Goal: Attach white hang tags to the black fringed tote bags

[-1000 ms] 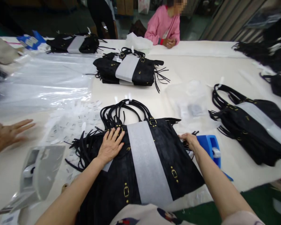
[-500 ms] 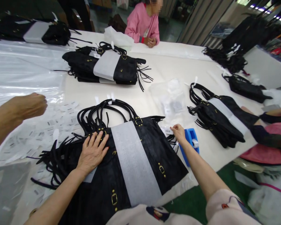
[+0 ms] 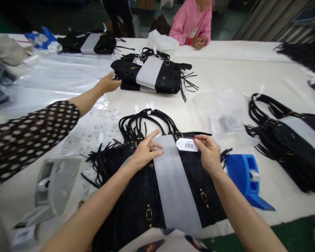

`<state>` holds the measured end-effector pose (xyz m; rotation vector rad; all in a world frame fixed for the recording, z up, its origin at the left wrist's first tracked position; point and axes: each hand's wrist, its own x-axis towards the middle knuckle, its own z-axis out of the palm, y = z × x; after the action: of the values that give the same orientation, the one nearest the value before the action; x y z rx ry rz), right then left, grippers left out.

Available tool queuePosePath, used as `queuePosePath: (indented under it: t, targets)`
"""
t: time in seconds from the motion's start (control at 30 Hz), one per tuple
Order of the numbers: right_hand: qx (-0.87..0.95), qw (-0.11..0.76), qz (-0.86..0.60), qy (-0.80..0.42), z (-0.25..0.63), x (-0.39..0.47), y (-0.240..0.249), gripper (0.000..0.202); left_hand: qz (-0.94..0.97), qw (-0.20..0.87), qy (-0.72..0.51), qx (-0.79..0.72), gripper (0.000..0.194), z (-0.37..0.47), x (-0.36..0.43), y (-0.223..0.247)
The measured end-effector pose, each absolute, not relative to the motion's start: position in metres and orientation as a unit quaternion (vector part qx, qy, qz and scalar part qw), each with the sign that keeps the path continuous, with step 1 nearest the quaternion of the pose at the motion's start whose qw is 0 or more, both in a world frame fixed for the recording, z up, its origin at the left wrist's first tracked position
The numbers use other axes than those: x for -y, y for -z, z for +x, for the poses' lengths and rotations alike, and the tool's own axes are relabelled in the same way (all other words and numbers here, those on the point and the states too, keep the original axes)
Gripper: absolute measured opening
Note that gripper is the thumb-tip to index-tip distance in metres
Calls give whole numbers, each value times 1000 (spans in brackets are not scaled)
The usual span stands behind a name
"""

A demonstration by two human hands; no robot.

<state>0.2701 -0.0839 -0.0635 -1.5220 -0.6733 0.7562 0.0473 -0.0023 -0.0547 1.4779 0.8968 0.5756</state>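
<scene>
1. L forearm: bare; runs fr. lower L of view fwd & inward, toward midline.
2. L wrist: nearly straight, approx. in line w/ forearm.
3. L hand: unclenched; fingers spread w/ gaps btwn, tips directed fwd & to R.
4. R forearm: bare; runs fr. lower R of view fwd & inward, mirroring L.
5. R wrist: slightly bent, hand turned inward.
6. R hand: thumb & forefinger in pinch, tips directed to L; other digits bent.
7. Both hands: approx. level in view, apart, tips turned toward each other.
</scene>
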Motion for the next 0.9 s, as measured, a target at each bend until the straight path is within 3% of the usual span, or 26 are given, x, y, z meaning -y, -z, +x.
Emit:
queuePosePath:
  t: [0.1,0.2,0.27,0.47,0.67,0.8,0.9]
  targets:
    - [309,602,-645,-355,244,81,63,20,510,742,-243,-361,59,74,17,73]
    - [291,598,-653,-362,238,81,68,19,461,752,-242,-405,26,72,22,83]
    - [273,595,-661,-367,240,82,75,20,456,748,-224,-428,17,61,21,81]
    - [255,566,-698,-356,243,89,101,22,398,834,-137,-356,21,17,9,59]
    - [579,415,-656,-250,193,81,73,19,476,770,-155,-396,18,-2,3,50]
    - [587,412,-544,-435,144,60,63,44,547,702,-153,-430,12,-5,-3,44]
    - [480,403,-491,-605,125,44,73,33,554,662,-194,-467,9,-14,-14,44]
